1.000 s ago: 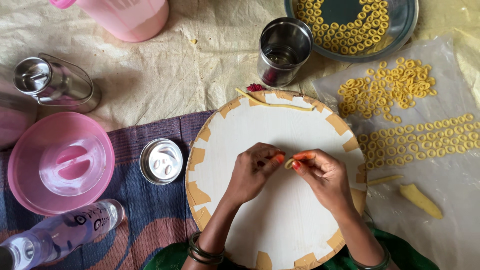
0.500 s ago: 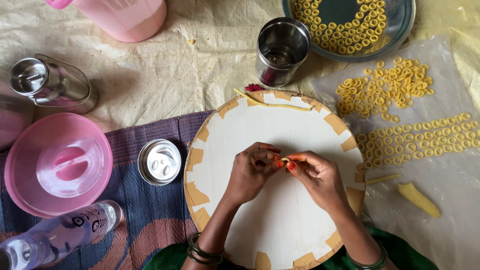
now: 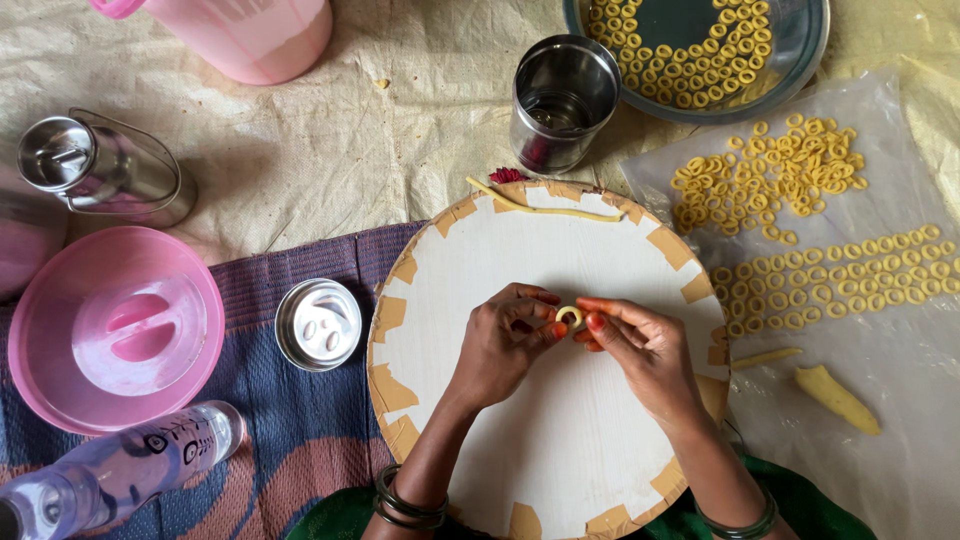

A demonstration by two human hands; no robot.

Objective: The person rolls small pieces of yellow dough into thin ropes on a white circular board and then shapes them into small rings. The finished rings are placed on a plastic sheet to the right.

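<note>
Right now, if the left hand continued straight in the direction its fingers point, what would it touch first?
The left hand points rightward; it would first meet the right hand, whose fingertips already close on the same small yellow dough ring above the round white board.

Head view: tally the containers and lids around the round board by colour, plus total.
Pink: 2, the jug and the lid.
Steel: 4, the tumbler, the lidded can, the small lid, the plate.
Clear: 1, the plastic bottle.
Total: 7.
</note>
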